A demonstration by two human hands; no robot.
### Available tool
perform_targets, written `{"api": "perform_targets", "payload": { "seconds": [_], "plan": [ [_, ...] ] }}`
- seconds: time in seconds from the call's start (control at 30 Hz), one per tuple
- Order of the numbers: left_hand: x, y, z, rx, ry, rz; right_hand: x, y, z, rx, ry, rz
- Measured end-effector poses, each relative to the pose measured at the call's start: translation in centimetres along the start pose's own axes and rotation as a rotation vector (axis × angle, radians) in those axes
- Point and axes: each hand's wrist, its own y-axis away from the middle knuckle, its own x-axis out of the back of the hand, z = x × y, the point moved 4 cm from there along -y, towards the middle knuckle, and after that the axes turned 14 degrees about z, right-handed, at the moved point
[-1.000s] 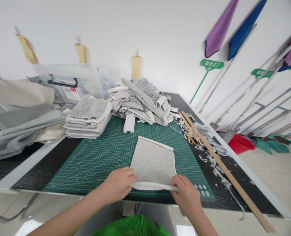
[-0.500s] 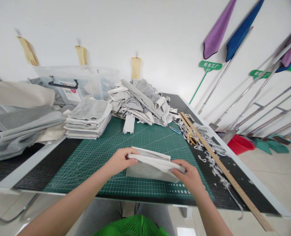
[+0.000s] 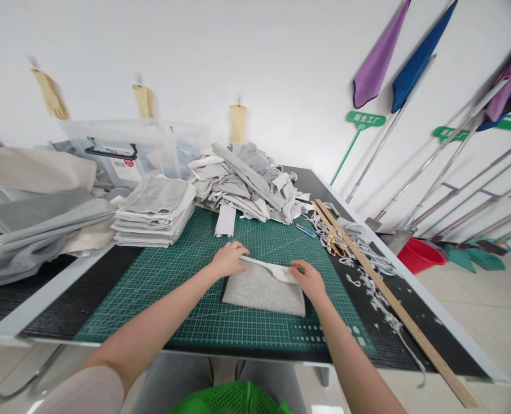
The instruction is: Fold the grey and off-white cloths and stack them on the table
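Note:
A folded grey cloth [image 3: 262, 290] lies flat on the green cutting mat [image 3: 186, 322], and a white strip of it shows along the far edge. My left hand [image 3: 230, 259] is closed at the far left corner of this cloth. At the far right corner, my right hand [image 3: 308, 278] pinches the white edge between thumb and fingers. Beyond my left hand, a narrow pale cloth piece [image 3: 225, 221] rests on the mat. A neat stack of folded grey cloths [image 3: 154, 210] stands to the left.
A heap of loose grey cloth [image 3: 247, 181] covers the mat's far side. Clear plastic bins [image 3: 121, 138] stand at the back left. Along the right lie a long wooden ruler [image 3: 380, 282], scissors with yellow handles [image 3: 335, 246], a blue cutter [image 3: 304, 230] and scraps.
The cloth was lifted and partly folded between my hands; now it lies flat on the mat. Both hands have moved away from me to its far edge.

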Motion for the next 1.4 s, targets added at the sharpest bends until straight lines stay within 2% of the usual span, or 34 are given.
{"api": "perform_targets", "payload": {
  "seconds": [0.07, 0.1, 0.17, 0.27, 0.4, 0.47, 0.53, 0.6, 0.67, 0.7, 0.73, 0.8, 0.87, 0.93, 1.03, 1.13, 1.27, 1.33, 1.4],
  "plan": [
    [-0.3, -0.1, 1.0, -0.101, -0.047, -0.090, 0.4, 0.3, 0.4, -0.008, -0.021, 0.022],
    [-0.5, -0.2, 1.3, -0.102, -0.069, -0.132, 0.6, 0.4, 0.6, -0.014, -0.039, 0.037],
    [-0.8, -0.3, 1.5, -0.038, -0.127, -0.181, 0.9, 0.7, 1.0, -0.028, -0.086, 0.072],
    [-0.9, 0.0, 1.0, 0.106, -0.212, -0.179, 1.3, 1.1, 1.8, -0.052, -0.140, 0.110],
    [-0.4, 2.1, 0.0, 0.204, -0.245, -0.164, 1.6, 1.8, 1.9, -0.042, -0.154, 0.120],
    [0.2, 3.6, -0.3, 0.216, -0.230, -0.212, 1.6, 2.5, 1.0, 0.010, -0.137, 0.073],
    [1.2, 5.0, -0.4, 0.228, -0.277, -0.248, 1.5, 3.6, -0.6, 0.096, -0.060, -0.028],
    [2.7, 6.0, -0.2, 0.241, -0.382, -0.188, 1.4, 5.3, -2.6, 0.231, 0.068, -0.136],
    [4.4, 6.6, 0.7, 0.176, -0.440, -0.060, 1.2, 7.3, -4.8, 0.412, 0.200, -0.226],
    [4.9, 6.8, 1.5, 0.097, -0.421, -0.021, 1.0, 8.3, -5.7, 0.499, 0.251, -0.263],
    [5.1, 7.1, 2.4, -0.012, -0.380, -0.009, 0.6, 9.3, -6.5, 0.567, 0.289, -0.297],
    [4.6, 7.9, 4.3, -0.251, -0.272, -0.071, -0.3, 10.6, -7.4, 0.620, 0.327, -0.328],
    [3.4, 8.9, 5.7, -0.422, -0.178, -0.156, -1.3, 11.1, -7.7, 0.599, 0.338, -0.294],
    [2.0, 9.5, 6.3, -0.479, -0.133, -0.193, -2.2, 11.0, -7.6, 0.567, 0.327, -0.230],
    [0.3, 9.4, 6.1, -0.424, -0.141, -0.140, -2.6, 10.3, -7.5, 0.520, 0.246, -0.161],
    [0.1, 8.5, 5.6, -0.335, -0.163, -0.070, -2.2, 9.6, -8.0, 0.495, 0.144, -0.142],
    [1.8, 6.6, 4.3, -0.125, -0.137, -0.125, -0.8, 8.9, -9.2, 0.423, -0.045, -0.169],
    [3.6, 5.2, 3.8, -0.053, -0.075, -0.143, 0.1, 8.2, -9.4, 0.313, -0.255, -0.133],
    [6.2, 3.5, 3.3, -0.016, -0.014, -0.127, 1.0, 7.4, -9.0, 0.158, -0.473, -0.037]
  ]
}}
